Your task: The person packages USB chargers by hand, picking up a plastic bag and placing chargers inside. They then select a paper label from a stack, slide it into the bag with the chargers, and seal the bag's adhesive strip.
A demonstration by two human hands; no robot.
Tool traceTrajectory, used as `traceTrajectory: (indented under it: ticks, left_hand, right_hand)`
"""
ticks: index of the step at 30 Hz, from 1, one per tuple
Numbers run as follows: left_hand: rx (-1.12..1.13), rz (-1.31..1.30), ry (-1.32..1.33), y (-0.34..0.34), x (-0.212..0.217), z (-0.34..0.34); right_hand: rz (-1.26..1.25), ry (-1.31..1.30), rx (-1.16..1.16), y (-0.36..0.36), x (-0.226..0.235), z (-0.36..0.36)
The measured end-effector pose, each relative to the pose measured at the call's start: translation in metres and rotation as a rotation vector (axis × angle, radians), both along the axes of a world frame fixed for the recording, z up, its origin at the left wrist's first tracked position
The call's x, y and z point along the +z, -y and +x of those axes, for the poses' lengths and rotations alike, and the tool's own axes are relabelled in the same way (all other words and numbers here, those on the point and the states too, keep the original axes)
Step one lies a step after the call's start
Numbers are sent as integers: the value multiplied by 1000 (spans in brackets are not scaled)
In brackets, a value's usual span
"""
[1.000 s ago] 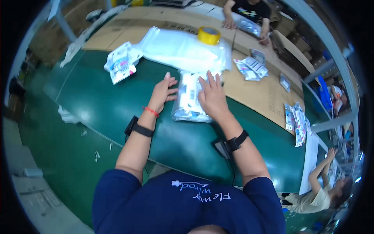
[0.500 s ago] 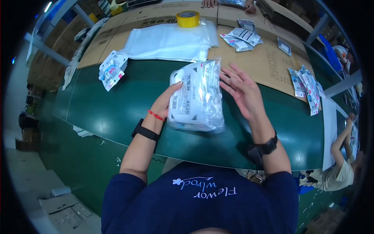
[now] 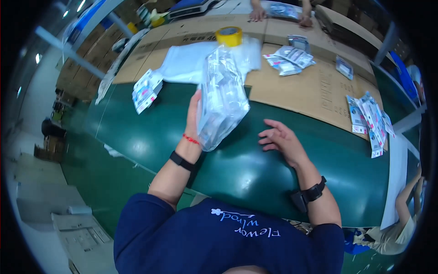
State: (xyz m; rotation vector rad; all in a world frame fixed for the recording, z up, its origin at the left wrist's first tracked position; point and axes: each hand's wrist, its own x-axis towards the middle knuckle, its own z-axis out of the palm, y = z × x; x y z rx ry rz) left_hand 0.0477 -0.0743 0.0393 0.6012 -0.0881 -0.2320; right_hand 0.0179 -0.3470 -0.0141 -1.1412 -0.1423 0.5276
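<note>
The left hand (image 3: 192,119) grips the clear-wrapped package (image 3: 223,93) at its left side, far fingers apparently hidden; its long axis points roughly away from the person. The right hand (image 3: 284,142), empty, loosely spread, stands apart rightward.

At twelve o'clock sits a yellow tape roll (image 3: 230,40). On the cardboard sheet (image 3: 305,95), shiny packets (image 3: 294,57) lie heaped between one and two, a flat packet (image 3: 344,68) alone at two, a packet cluster (image 3: 372,118) at three. Farther out, brown boxes (image 3: 75,75) stack at ten.
</note>
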Motion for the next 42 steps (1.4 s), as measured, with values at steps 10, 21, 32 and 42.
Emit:
traceTrajectory:
  ticks: [10,21,32,42]
  left_hand:
    - [92,97,-112,78,25,124]
    - [223,475,-235,165,-16,236]
    - [416,1282,692,23,-8,103]
    - [668,1788,573,-78,-20,69]
  right_hand:
    - [-12,5,118,-1,-11,5]
    - [-23,-7,190,0,-6,1]
    - [-86,-7,164,-4,8,1]
    - [-141,55,101,-5,9,1]
